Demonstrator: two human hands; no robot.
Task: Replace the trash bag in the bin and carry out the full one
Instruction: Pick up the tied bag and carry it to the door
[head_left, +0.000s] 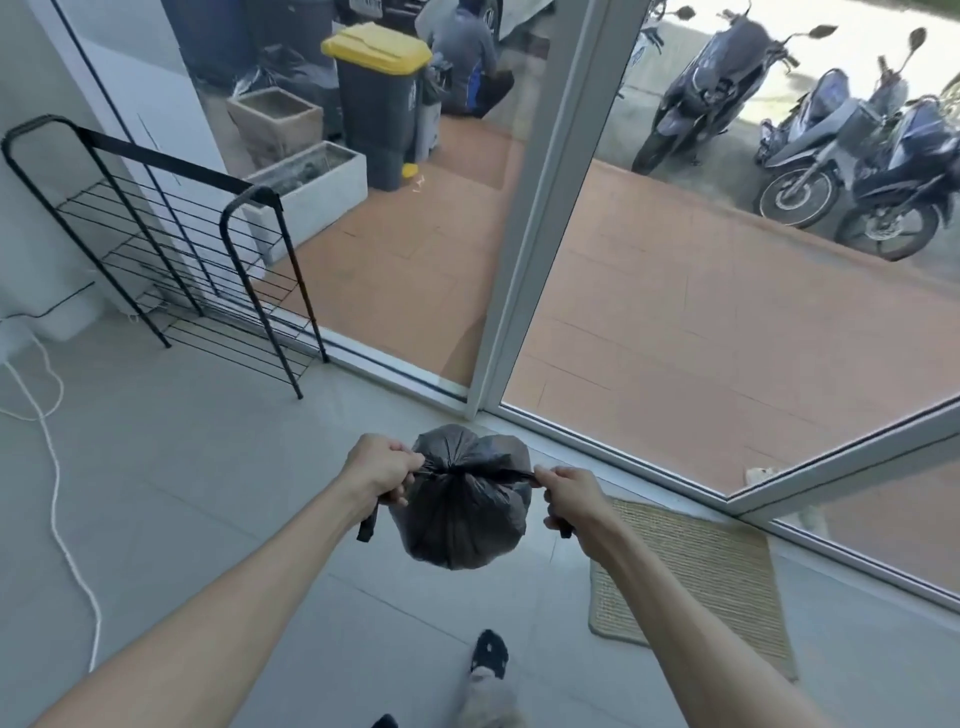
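A full black trash bag hangs in the air in front of me, above the grey tiled floor. Its neck is cinched by a black tie stretched sideways between my hands. My left hand is shut on the left end of the tie, with a loose tail dangling below it. My right hand is shut on the right end. Outside, behind the glass, stands a dark wheeled bin with a yellow lid.
A sliding glass door frame stands just ahead, open to the right onto an orange paved patio. A black wire rack is at left, a white cable trails on the floor, a woven mat lies at right. Motorbikes and a crouching person are outside.
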